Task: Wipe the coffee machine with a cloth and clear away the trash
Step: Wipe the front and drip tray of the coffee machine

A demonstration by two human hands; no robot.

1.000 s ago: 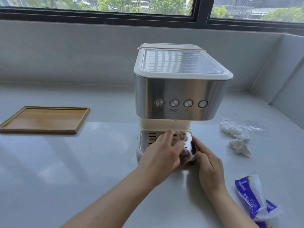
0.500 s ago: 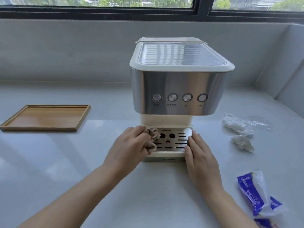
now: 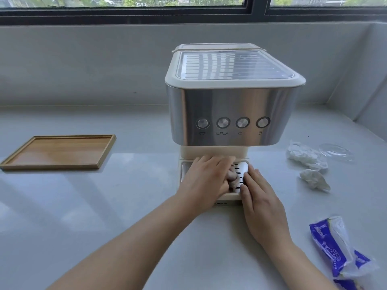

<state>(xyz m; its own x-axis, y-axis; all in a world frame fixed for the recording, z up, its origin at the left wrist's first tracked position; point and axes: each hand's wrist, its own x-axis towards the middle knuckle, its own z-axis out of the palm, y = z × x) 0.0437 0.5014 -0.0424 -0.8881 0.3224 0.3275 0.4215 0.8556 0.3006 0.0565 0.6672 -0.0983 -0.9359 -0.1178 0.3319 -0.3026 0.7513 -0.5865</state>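
Coffee machine sits mid counter, window behind it, tray well off to its left. Right side: crumpled tissues, plastic lid just right of them, wrapper nearer. Left hand and right hand on the drip tray at the machine's near end, cloth under the left.

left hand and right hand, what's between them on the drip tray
The bunched cloth, held by the left hand on the drip tray beside the right hand, in the head view.
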